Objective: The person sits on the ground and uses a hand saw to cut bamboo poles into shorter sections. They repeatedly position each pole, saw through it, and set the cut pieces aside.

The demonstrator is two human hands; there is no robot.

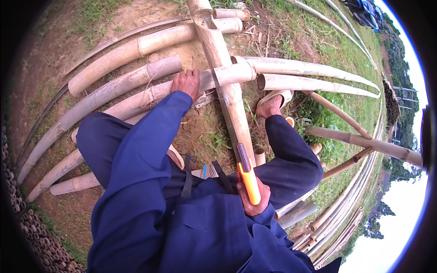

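My left hand [186,83] is closed round a pale bamboo pole [234,73], just left of a saw blade. The pole lies crosswise over a thicker bamboo beam [236,109] that runs away from me. In my right hand [263,194], near my lap, is the orange handle of a hand saw [248,179]. Its long dark blade points away from me and meets the pole right beside the beam; how deep it sits in the pole I cannot tell.
Several bamboo poles [114,53] lie on the ground to the left, and more [318,82] to the right. My bent legs flank the beam. Bamboo struts [364,144] cross at the right. Stacked bamboo ends [38,239] fill the lower left. A blue vehicle [364,12] stands far right.
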